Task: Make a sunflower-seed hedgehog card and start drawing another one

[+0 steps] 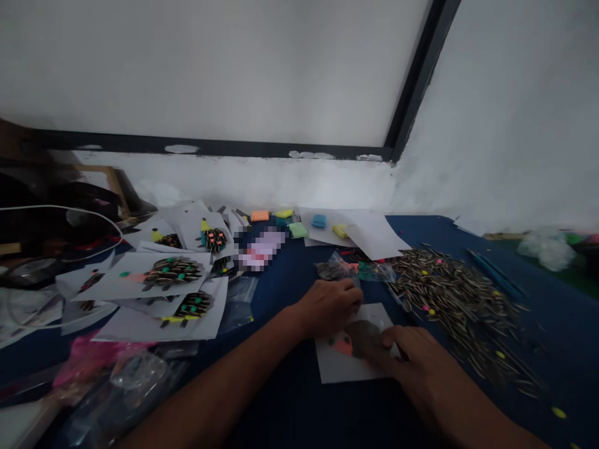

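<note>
A small white paper card (341, 371) lies before me on the blue table. On it is a flattened patch of dark grey clay (364, 333) with an orange clay piece (345, 345) and small green dots at its left end. My right hand (416, 352) rests at the card's right side, its index finger stretched flat along the grey clay and its thumb apart. My left hand (330, 307) is closed over the card's upper left edge, fingers curled down; what they hold, if anything, is hidden. Just beyond it lie clear bags (369, 269) with grey, orange and green clay.
A wide heap of striped sunflower seeds (449, 299) spreads at right beside a blue pen (496, 274). Finished-looking seed-covered animal cards (173, 274) pile up at left. Coloured clay packs (319, 221) and white sheets (374, 237) lie at the back, plastic bags (135, 380) at front left.
</note>
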`<act>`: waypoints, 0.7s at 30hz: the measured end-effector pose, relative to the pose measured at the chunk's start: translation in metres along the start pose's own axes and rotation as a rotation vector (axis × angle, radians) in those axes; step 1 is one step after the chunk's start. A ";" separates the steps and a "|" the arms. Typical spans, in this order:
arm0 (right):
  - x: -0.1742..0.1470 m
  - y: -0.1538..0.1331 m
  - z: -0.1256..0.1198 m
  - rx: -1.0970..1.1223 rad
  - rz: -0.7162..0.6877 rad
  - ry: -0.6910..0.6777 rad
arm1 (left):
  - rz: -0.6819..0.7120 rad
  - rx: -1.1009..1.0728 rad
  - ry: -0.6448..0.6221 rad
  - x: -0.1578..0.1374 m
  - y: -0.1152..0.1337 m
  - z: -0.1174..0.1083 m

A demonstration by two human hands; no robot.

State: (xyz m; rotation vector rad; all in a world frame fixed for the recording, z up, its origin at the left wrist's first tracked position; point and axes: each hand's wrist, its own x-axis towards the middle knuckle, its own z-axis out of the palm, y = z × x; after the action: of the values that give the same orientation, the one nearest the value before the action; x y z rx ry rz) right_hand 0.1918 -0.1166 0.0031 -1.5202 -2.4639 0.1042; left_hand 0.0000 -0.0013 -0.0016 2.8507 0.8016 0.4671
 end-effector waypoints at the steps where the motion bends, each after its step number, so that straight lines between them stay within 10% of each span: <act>1: 0.000 0.000 0.000 -0.004 -0.001 0.001 | 0.002 -0.001 0.003 0.000 0.000 0.000; 21: -0.001 0.001 -0.005 -0.271 -0.191 0.111 | 0.002 -0.010 -0.016 0.001 0.001 -0.004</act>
State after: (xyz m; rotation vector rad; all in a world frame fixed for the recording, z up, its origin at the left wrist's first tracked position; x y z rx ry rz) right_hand 0.1939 -0.1174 0.0076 -1.3341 -2.5976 -0.3526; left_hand -0.0003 -0.0017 0.0025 2.8424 0.7911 0.4468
